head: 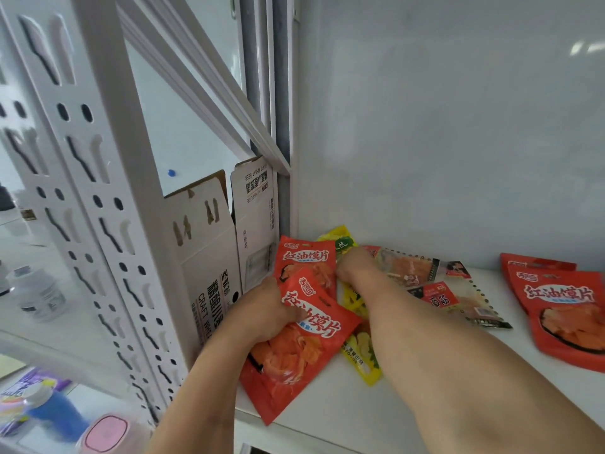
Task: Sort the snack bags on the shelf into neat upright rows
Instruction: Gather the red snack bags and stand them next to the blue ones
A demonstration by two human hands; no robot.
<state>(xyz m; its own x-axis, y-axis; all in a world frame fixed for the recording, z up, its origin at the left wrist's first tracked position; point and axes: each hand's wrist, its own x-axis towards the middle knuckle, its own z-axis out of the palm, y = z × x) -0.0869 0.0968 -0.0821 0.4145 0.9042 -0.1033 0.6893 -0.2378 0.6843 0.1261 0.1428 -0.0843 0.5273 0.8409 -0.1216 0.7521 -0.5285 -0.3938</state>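
I am barely getting started: my left hand point(266, 308) is pinching a red snack bag point(299, 342) at the near left of the shelf point(327, 417), with another red bag point(307, 262) leaning behind it. My right hand point(352, 265) is reaching into the yellow bags point(361, 355); I cannot tell its finger state. The clear packs point(435, 290) and two red bags on the right point(563, 309) are lying flat, unsorted.

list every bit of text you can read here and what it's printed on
"红油馍片" on the upright red bag by the cardboard boxes.
"红油馍片" on the red bag at the right.
"馍片" shows on the red bag in the left hand; the rest is covered.
"面筋" on the clear bag's red label.
"CRAFT WHEAT BEER", upside down, on the rear cardboard box.
"CRAFT WHE..." on the front cardboard box.
Yellow bag print: too small.
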